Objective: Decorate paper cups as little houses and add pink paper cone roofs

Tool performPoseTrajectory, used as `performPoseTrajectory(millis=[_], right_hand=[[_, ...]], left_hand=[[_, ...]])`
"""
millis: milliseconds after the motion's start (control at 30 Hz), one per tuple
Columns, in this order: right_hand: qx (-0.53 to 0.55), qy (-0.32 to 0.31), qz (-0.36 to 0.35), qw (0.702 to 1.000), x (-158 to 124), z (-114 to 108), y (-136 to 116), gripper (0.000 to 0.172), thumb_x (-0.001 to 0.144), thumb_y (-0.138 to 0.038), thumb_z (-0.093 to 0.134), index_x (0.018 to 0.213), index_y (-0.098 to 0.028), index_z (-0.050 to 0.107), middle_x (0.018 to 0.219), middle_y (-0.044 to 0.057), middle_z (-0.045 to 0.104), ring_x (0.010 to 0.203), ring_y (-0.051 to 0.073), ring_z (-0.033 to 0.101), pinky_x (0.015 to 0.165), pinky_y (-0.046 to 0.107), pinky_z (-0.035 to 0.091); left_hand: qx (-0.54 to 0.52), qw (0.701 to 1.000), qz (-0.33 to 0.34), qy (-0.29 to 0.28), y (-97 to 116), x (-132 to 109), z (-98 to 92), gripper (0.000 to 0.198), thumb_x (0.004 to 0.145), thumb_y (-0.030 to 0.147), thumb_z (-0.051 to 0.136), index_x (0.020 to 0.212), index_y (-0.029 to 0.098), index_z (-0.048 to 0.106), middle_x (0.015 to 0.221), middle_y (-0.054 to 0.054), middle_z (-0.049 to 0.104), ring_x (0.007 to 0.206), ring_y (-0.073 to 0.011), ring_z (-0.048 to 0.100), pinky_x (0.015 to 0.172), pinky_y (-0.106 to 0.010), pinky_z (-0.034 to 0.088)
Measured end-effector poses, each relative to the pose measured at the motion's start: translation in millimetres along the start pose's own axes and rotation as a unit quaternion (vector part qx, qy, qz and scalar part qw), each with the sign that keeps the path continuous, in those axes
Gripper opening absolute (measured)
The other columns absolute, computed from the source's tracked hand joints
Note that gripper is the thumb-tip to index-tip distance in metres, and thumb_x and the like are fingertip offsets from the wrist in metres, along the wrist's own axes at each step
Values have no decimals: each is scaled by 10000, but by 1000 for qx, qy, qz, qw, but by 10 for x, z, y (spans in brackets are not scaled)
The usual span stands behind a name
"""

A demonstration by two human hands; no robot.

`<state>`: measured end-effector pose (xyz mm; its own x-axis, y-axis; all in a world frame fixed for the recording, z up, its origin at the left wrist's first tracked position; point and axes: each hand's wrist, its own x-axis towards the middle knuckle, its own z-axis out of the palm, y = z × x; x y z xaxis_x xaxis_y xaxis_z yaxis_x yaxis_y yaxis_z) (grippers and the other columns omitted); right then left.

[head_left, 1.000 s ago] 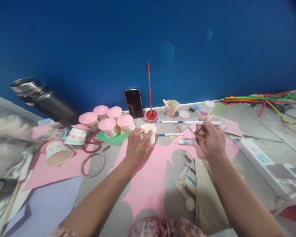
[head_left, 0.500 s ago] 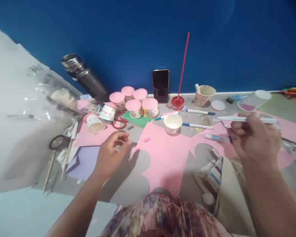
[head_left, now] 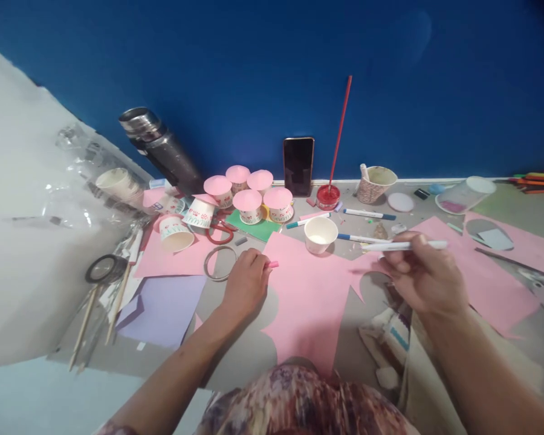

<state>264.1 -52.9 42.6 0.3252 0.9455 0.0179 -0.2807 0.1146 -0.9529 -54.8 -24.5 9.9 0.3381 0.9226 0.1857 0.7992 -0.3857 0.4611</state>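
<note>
My left hand (head_left: 247,279) has its fingers closed on a small pink marker cap (head_left: 273,264), at the left edge of a cut pink paper sheet (head_left: 310,290). In my right hand (head_left: 424,278) is a white marker (head_left: 412,246), held nearly level and pointing left. A plain white paper cup (head_left: 321,235) stands upright at the top of the pink sheet, between my hands. Beside my left hand lies a roll of tape (head_left: 220,263). Behind it, several decorated paper cups with pink cone tops (head_left: 248,205) are grouped together.
Red-handled scissors (head_left: 220,233) lie near the cups. A phone (head_left: 298,166) leans on the blue wall, beside a red pot with a tall stick (head_left: 328,196). Capped markers (head_left: 369,214) lie behind the white cup. A dark flask (head_left: 163,151) stands tilted at left. Purple paper (head_left: 163,311) lies front left.
My left hand has moved right and taken hold of the pink cap that lay on the paper. My right hand has come left and down with the marker.
</note>
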Motion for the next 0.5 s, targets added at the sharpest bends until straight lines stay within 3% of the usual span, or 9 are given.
performPoseTrajectory(millis=[100,167,367,500], right_hand=[[34,-56,90,994,-141,176,122,375,779,-592,840,810,-227,762,526,-16,594,448,122,445,422,271,438],[43,-83,116,989,-219,265,179,351,779,-567,848,821,-225,779,523,-13,616,439,117,433,412,259,418],[18,-125,116,985,-317,275,232,361,842,-575,801,871,-216,792,558,-2,673,458,113,438,430,247,393],[-34,-146,100,984,-342,229,210,329,906,-530,760,933,-203,794,649,35,749,503,120,508,463,241,401]], left_hand=[[-136,989,-51,-9,109,-59,-56,103,976,258,577,929,211,655,947,-56,677,868,-225,620,797,-373,512],[-248,962,-111,-37,243,-95,-107,109,970,312,613,947,219,665,902,-23,702,769,-189,624,732,-334,504],[-417,891,-163,-77,539,-81,-105,177,882,370,750,876,195,728,856,-32,746,798,-186,668,747,-311,510],[-449,874,-166,-88,575,-62,-76,216,846,395,801,860,188,740,810,-25,733,699,-149,617,672,-285,492]])
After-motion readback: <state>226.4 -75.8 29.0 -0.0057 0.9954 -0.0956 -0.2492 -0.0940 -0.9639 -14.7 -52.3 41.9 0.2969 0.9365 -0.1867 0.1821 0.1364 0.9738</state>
